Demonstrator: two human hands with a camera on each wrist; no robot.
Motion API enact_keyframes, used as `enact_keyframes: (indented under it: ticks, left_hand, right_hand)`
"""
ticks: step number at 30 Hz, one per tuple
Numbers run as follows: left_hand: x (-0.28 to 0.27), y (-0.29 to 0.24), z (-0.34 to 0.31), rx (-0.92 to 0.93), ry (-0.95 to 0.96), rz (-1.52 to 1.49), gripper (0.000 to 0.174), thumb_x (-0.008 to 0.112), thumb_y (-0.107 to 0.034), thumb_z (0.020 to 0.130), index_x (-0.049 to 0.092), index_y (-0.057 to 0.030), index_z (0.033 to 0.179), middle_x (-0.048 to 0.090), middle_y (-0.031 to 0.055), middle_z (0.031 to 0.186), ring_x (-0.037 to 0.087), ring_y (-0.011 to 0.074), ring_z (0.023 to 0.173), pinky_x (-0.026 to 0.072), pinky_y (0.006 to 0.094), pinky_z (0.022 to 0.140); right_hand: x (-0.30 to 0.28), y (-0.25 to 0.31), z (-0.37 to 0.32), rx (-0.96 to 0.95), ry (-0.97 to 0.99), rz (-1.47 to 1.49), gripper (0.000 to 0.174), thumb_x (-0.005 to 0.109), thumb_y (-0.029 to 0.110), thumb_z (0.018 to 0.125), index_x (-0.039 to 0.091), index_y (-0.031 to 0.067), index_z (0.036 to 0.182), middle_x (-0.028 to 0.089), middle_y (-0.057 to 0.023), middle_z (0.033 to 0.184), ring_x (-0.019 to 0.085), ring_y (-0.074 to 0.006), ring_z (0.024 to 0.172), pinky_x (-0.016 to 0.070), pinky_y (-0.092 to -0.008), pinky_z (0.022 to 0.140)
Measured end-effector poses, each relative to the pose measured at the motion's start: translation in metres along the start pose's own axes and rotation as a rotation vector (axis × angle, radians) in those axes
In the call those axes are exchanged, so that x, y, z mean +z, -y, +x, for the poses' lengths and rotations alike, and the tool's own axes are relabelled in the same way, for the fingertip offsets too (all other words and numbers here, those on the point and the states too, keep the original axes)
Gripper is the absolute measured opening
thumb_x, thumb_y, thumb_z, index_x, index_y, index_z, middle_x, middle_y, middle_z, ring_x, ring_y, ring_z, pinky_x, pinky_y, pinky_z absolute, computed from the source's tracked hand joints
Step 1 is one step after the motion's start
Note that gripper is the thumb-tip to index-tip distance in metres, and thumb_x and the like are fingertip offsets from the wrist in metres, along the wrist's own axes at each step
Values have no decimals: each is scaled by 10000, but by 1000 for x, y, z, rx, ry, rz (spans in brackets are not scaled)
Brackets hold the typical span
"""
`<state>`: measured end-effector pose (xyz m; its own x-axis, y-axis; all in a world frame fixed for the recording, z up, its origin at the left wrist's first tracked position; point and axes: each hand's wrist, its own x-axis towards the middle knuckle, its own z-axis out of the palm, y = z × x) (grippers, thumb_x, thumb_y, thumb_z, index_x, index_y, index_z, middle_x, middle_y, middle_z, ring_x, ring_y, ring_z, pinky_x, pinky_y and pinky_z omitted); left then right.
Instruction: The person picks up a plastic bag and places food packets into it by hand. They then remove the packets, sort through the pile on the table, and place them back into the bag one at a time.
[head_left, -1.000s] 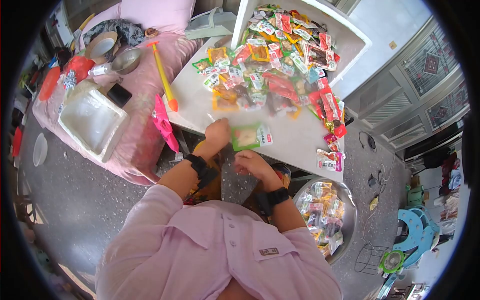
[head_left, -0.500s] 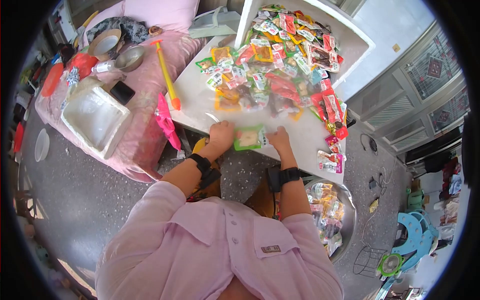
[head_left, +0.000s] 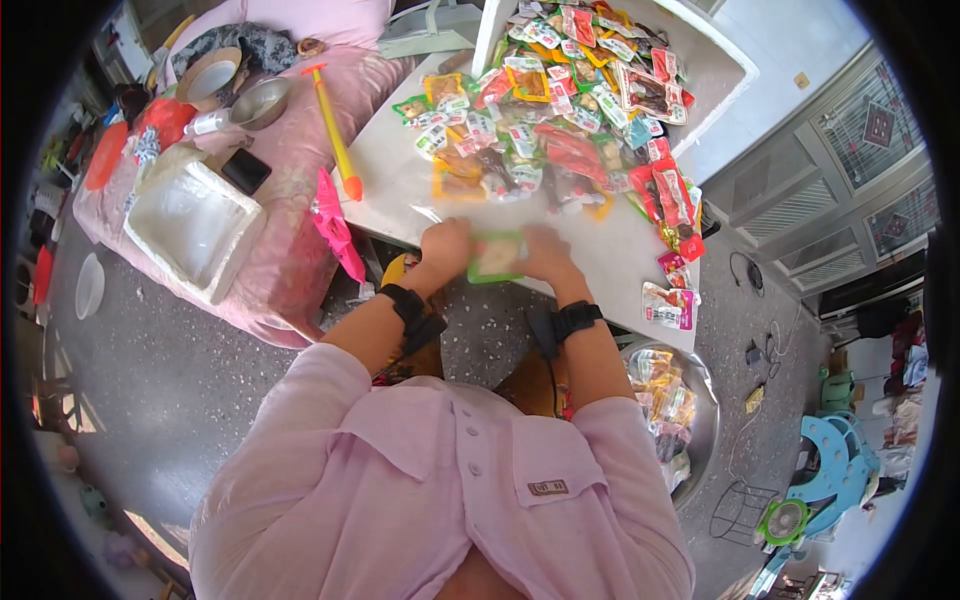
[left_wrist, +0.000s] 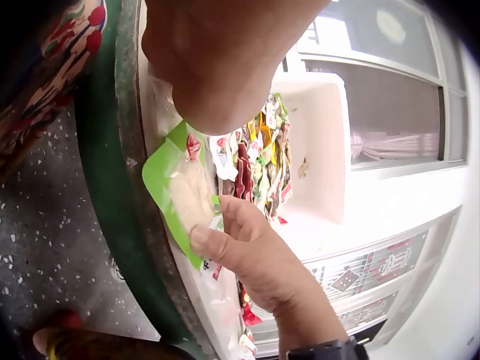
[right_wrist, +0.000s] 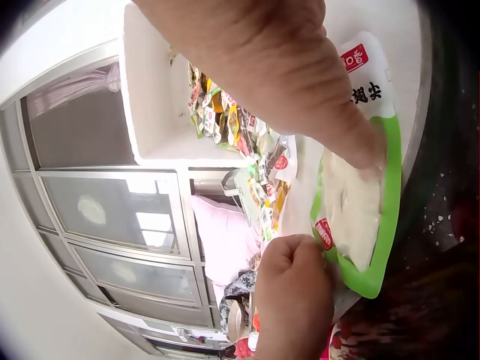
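A green-edged clear packet with pale food inside (head_left: pixel 495 257) is between the two hands near the table's front edge. The right hand (head_left: pixel 548 255) pinches its printed end; the left wrist view shows that thumb on the packet (left_wrist: pixel 187 191) and the fingers behind (left_wrist: pixel 259 251). The left hand (head_left: pixel 444 248), curled into a fist, is against the packet's other end. In the right wrist view the left fist (right_wrist: pixel 295 296) stands beside the packet's corner (right_wrist: pixel 367 281); whether anything lies inside it is hidden. A thin white object (head_left: pixel 428 213) shows just beyond the left hand.
Many colourful packets (head_left: pixel 570 150) spread from a white foam box (head_left: pixel 715 85) across the table. A metal basin (head_left: pixel 705 400) with packets stands below right. Left, a pink-covered bed holds another foam box (head_left: pixel 190 235), a phone (head_left: pixel 246 171) and bowls. A pink item (head_left: pixel 335 230) lies nearby.
The right hand came up from below the table edge to the packet's printed end and took hold of it. The left hand stayed curled and is now against the packet, which has shifted slightly.
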<state>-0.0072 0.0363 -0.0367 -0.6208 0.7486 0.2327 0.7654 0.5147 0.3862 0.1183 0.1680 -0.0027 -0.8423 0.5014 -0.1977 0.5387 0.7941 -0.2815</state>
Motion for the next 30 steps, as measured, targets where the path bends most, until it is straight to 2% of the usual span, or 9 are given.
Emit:
enact_keyframes:
  ticks: [1, 4, 7, 10, 13, 16, 19, 22, 30]
  left_hand:
    - [-5, -3, 1, -69, 40, -49, 275, 553, -337, 708, 535, -68, 760, 558, 110, 750, 565, 284, 705, 441, 395, 620]
    - [2, -2, -6, -28, 50, -28, 288, 532, -339, 730, 546, -56, 782, 560, 131, 763, 565, 293, 723, 443, 395, 652]
    - [5, -1, -8, 43, -19, -35, 251, 500, -274, 763, 494, -26, 722, 546, 163, 725, 546, 332, 679, 437, 414, 606]
    - [-2, -3, -6, -7, 45, -80, 213, 487, -236, 759, 494, -27, 718, 545, 166, 731, 542, 336, 701, 433, 421, 615]
    - [-3, 0, -5, -28, 64, -90, 161, 458, -190, 753, 505, -36, 743, 548, 165, 758, 537, 335, 732, 427, 425, 644]
    - [-10, 0, -2, -33, 143, -122, 147, 423, -157, 745, 512, -46, 778, 549, 168, 791, 530, 337, 767, 423, 423, 672]
    - [-25, -4, -1, -36, 285, -160, 546, 415, -531, 770, 540, -3, 832, 566, 193, 844, 544, 336, 815, 430, 399, 711]
    - [-14, 7, -2, 44, 255, -260, 559, 396, -536, 780, 532, 3, 847, 558, 206, 865, 531, 342, 839, 416, 405, 725]
    - [-30, 2, -6, 4, 312, -272, 534, 398, -520, 787, 531, -6, 845, 549, 199, 893, 510, 343, 868, 402, 407, 733]
  right_hand:
    - [-2, 3, -3, -3, -2, -8, 641, 659, 354, 540, 454, 94, 1089, 450, -141, 1135, 357, -286, 1121, 279, -504, 877]
    - [-2, 10, -9, 44, -48, 19, 591, 660, 330, 564, 470, 75, 1062, 464, -144, 1117, 428, -289, 1048, 355, -422, 821]
    - [17, 0, -9, 37, -140, 299, 500, 644, 243, 608, 483, 54, 1042, 520, -124, 1028, 471, -270, 997, 371, -403, 800]
    - [48, -18, -8, -9, -478, 704, 418, 643, 148, 622, 490, 7, 984, 579, -133, 838, 571, -249, 757, 448, -334, 635]
    - [35, -20, -26, 164, -25, 1466, 287, 595, 71, 677, 509, -15, 937, 583, -102, 776, 577, -180, 668, 460, -295, 586]
    - [28, -12, -42, 224, -55, 1645, 208, 553, 20, 711, 523, -16, 913, 578, -71, 765, 569, -143, 608, 465, -262, 543]
    - [27, -16, -42, 201, -31, 1652, 202, 549, 15, 720, 521, -14, 919, 581, -73, 775, 571, -148, 620, 470, -264, 550]
    - [20, -12, -42, 147, 26, 1681, 184, 551, 22, 727, 521, -11, 906, 581, -69, 778, 573, -150, 620, 471, -263, 550]
    - [18, -18, -28, 131, 151, 1555, 220, 538, 52, 752, 491, -16, 956, 574, -78, 825, 583, -153, 663, 486, -263, 572]
